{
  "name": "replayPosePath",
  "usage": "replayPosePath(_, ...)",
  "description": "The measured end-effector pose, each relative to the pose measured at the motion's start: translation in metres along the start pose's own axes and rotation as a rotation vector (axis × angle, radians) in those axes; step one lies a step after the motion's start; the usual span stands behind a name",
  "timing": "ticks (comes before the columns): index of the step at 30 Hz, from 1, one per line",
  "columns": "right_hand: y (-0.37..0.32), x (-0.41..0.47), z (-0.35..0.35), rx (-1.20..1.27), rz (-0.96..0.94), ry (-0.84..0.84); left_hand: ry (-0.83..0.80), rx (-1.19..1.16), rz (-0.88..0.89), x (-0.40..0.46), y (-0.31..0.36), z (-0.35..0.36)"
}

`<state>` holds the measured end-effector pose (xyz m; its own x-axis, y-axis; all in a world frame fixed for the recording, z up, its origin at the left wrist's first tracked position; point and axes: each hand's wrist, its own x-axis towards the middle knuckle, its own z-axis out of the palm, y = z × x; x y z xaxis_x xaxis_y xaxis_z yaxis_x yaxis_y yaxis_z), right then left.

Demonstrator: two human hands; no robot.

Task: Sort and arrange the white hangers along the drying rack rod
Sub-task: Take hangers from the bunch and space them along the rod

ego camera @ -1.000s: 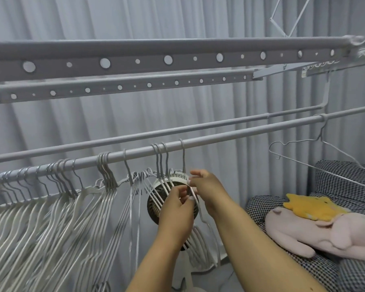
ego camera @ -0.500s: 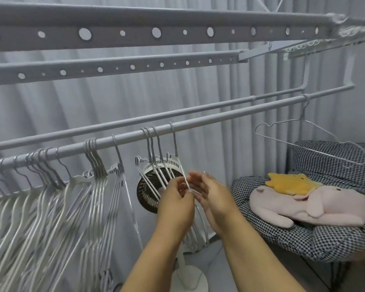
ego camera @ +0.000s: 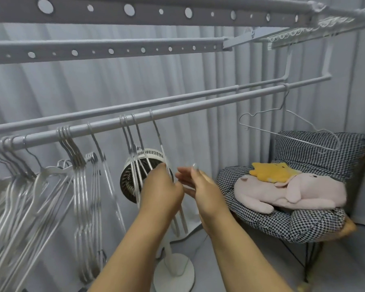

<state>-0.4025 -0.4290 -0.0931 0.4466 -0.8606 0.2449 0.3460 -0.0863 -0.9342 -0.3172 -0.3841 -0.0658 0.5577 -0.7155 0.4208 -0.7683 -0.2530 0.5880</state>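
A grey rack rod (ego camera: 198, 106) slopes up to the right. Several white hangers (ego camera: 30, 186) crowd its left part. A small group of hangers (ego camera: 133, 140) hangs mid-rod, with the rightmost white hanger (ego camera: 156, 131) a little apart. My left hand (ego camera: 162, 190) has curled fingers on the lower part of that rightmost hanger. My right hand (ego camera: 196, 182) is just right of it, fingers fairly straight and holding nothing. One thin wire hanger (ego camera: 282, 123) hangs alone near the rod's right end.
A white standing fan (ego camera: 148, 157) is behind the middle hangers, its round base (ego camera: 175, 272) on the floor. A checkered chair (ego camera: 303, 224) with a pink plush (ego camera: 287, 192) and yellow plush stands at right. Perforated bars (ego camera: 135, 11) run overhead; grey curtains behind.
The view has tilted down and right. My right hand has let go of the hanger and opened, moving slightly right. My left hand stays on the rightmost middle hanger.
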Motion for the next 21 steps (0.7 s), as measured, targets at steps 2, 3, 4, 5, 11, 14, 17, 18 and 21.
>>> replayPosePath(2, -0.002, 0.002, -0.008, -0.026, -0.008, -0.006, -0.016, 0.022, 0.022, 0.002, 0.005, 0.008)
replayPosePath(3, -0.003, 0.003, -0.012, -0.033, -0.010, -0.011, -0.027, 0.018, 0.021, 0.002, 0.007, 0.012)
replayPosePath(4, -0.005, 0.005, -0.017, -0.040, -0.008, -0.015, -0.032, 0.021, 0.022, 0.003, 0.010, 0.015)
replayPosePath(5, -0.007, 0.008, -0.022, -0.052, -0.005, -0.018, -0.032, 0.038, 0.025, 0.003, 0.014, 0.018)
replayPosePath(11, -0.028, 0.031, -0.070, -0.130, -0.010, 0.032, -0.017, 0.038, 0.006, 0.003, 0.047, 0.035)
replayPosePath(14, -0.042, 0.044, -0.105, -0.171, -0.052, 0.068, -0.001, -0.054, -0.043, 0.004, 0.074, 0.054)
replayPosePath(17, -0.050, 0.056, -0.141, -0.201, -0.065, 0.085, 0.012, -0.487, -0.171, 0.006, 0.105, 0.081)
replayPosePath(18, -0.052, 0.059, -0.153, -0.215, -0.070, 0.091, 0.021, -0.626, -0.210, 0.006, 0.115, 0.091)
replayPosePath(21, -0.055, 0.069, -0.191, -0.236, -0.073, 0.112, 0.062, -0.752, -0.246, 0.009, 0.139, 0.123)
